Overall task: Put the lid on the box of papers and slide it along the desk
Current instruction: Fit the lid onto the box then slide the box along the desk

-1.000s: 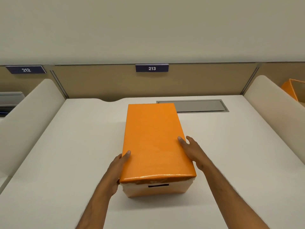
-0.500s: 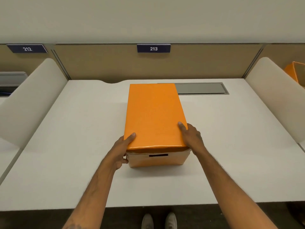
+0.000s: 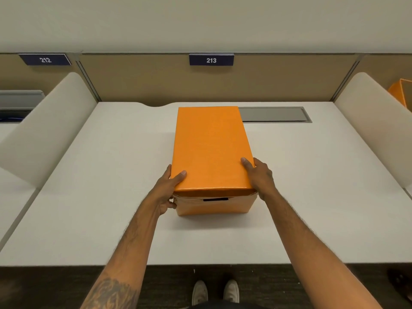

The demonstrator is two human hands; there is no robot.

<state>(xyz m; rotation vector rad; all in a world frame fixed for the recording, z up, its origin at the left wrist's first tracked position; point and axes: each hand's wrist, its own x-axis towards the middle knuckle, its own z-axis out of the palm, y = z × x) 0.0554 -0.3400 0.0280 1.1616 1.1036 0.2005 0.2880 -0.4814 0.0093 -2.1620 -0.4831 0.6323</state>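
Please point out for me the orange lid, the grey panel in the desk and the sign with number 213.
orange lid [image 3: 211,148]: head view, middle of its top face.
grey panel [image 3: 273,114]: head view, middle of its visible part.
sign [image 3: 211,60]: head view, on the number 213.

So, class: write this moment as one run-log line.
stage: sliding | orange cardboard box: on white desk | orange lid: on | left hand: grips box's left side | right hand: grips right side
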